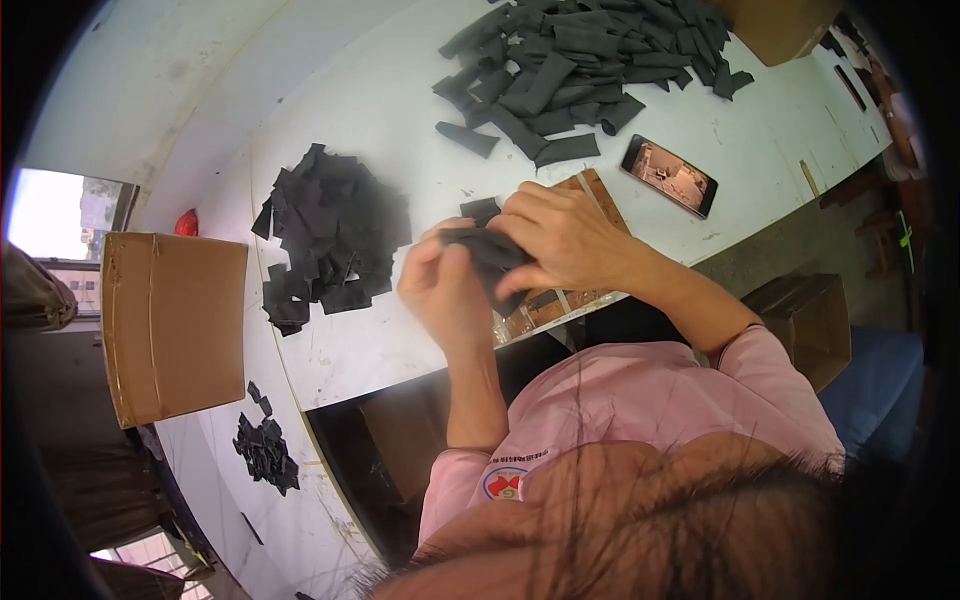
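Head view, looking down over the person's own hair and pink sleeves at a white worktable [400, 120].

Both hands meet over the near table edge, sharing one dark grey, flat, strip-shaped piece of soft fabric-like material [490, 258]. Left hand [445, 290]: fingers curled up around the strip's left end, thumb and fingertips pinched on it — closed, not a fist. Right hand [560, 240]: laid over the strip from the far side, fingers bent down across it, thumb beneath; also closed on the piece. Held between two hands like this, the strip is likely being folded or rolled; which of the two cannot be told, since the hands cover most of it.

Under the hands lies a brown wooden slatted board [590, 190], mostly hidden — judged to serve as a work surface or jig at the table edge.

Left of the hands, within easy reach: a loose heap of small black flat cut pieces [330, 235]. Far and to the right: a larger heap of longer dark grey folded strips [580, 65]. The two heaps sit well apart, which suggests separate stock and output, though which is which is not evident.

A black smartphone with a lit screen [668, 176] lies to the right of the hands, face up.

A brown cardboard box [172, 320] stands at far left; a small scatter of black scraps [265, 450] lies near it.
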The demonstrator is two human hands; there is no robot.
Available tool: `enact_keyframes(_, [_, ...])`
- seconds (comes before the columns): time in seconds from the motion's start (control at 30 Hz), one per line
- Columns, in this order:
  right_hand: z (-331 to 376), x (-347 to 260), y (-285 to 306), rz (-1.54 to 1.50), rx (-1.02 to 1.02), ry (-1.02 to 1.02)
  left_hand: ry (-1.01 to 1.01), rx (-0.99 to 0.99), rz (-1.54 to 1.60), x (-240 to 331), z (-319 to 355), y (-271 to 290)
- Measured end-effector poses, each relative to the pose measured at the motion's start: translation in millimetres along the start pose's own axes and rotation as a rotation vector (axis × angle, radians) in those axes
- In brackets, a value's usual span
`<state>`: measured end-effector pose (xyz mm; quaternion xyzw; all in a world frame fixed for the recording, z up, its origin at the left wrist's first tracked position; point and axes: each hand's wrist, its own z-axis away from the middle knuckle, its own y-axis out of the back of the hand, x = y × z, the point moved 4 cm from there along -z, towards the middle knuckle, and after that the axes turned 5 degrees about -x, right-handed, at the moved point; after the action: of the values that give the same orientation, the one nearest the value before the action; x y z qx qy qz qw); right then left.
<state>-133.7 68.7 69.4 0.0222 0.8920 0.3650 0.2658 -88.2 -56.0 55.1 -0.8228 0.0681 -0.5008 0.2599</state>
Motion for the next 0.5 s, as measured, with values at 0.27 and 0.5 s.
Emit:
enact_keyframes(0.27, [19, 27, -33, 0.044, -0.225, -0.087, 0.091, 0.052, -0.040, -24, 13, 6])
enact_keyframes(0.5, [9, 12, -7, -0.024, -0.013, -0.007, 0.177, -0.358, -0.472, -4, -15, -19])
